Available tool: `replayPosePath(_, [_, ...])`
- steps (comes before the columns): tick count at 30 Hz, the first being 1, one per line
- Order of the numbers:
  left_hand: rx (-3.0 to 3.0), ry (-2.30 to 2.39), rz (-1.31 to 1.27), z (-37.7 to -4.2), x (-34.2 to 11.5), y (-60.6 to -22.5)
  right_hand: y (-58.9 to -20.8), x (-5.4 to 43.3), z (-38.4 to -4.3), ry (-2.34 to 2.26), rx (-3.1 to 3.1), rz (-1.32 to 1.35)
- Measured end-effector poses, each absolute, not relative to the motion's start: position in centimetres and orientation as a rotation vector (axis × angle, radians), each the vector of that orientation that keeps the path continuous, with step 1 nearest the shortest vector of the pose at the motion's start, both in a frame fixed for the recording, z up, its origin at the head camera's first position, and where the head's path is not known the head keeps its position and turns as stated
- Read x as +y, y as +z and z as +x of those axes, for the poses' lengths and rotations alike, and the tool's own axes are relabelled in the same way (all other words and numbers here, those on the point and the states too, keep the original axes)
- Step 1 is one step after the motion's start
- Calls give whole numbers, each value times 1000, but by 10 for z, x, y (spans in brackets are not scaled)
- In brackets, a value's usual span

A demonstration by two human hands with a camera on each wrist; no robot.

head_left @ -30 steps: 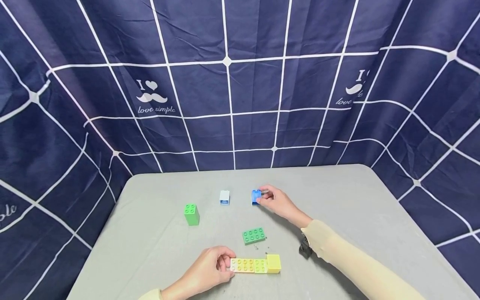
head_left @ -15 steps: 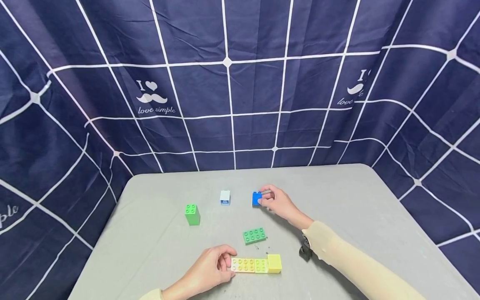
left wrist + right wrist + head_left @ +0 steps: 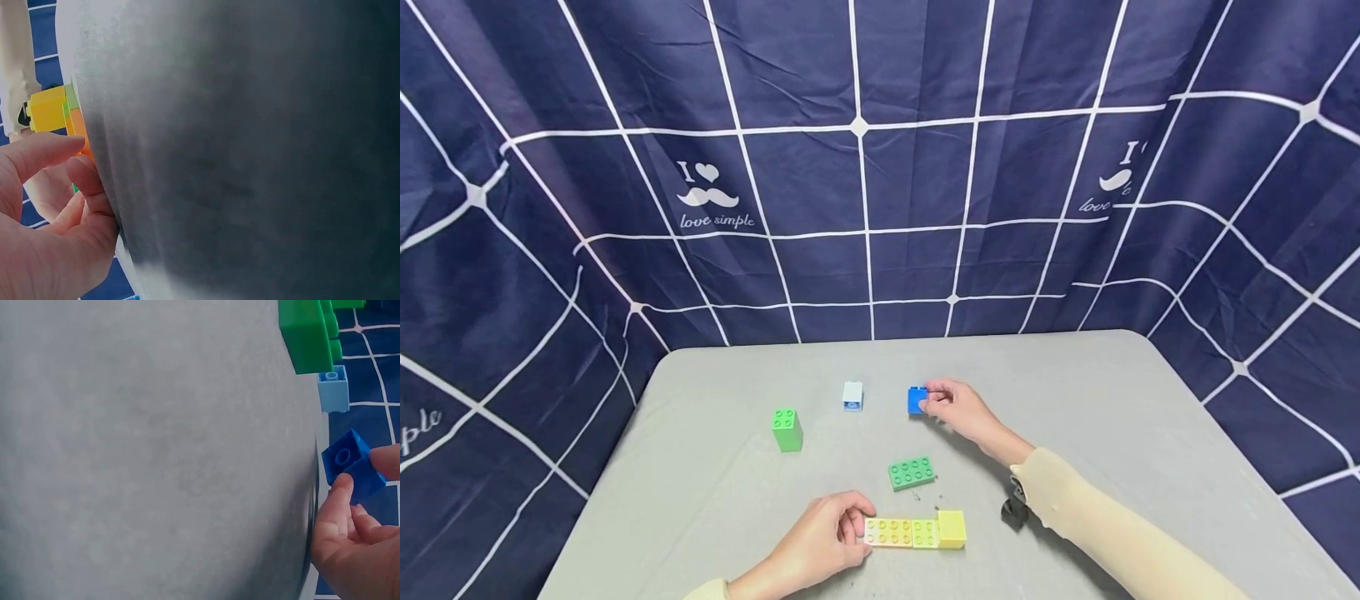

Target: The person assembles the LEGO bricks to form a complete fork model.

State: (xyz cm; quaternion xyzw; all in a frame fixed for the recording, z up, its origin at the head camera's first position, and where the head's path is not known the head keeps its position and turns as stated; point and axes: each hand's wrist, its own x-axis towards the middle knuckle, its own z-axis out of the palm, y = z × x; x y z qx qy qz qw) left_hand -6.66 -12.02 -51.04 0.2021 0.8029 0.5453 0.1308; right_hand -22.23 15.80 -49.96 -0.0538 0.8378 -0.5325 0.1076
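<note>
My left hand (image 3: 831,533) grips the left end of a row of joined toy bricks, thumb on the near side. The row has an orange brick (image 3: 889,532), a yellow-green brick (image 3: 926,533) and a taller yellow brick (image 3: 952,530) on the right. Toward the far side of the table, my right hand (image 3: 964,410) pinches a blue brick (image 3: 917,401) between thumb and fingers. In the right wrist view the blue brick (image 3: 353,464) is tilted, its hollow underside showing.
A flat green brick (image 3: 912,473) lies beyond the row. Farther left stand a tall light-green brick (image 3: 787,431) and a pale blue brick (image 3: 852,397) showing its hollow side. A dark object (image 3: 1014,511) hangs by the right wrist. A dark blue curtain (image 3: 910,175) surrounds the grey table (image 3: 1045,375).
The blue brick has been tipped in my right hand, so its studs now stand along its top edge. My left hand keeps its grip on the row. The view has shifted slightly.
</note>
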Motion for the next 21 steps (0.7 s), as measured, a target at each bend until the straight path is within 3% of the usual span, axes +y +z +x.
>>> replayPosePath(21, [2323, 1579, 585, -67, -120, -511, -487, 158, -194, -1665, 2412, -223])
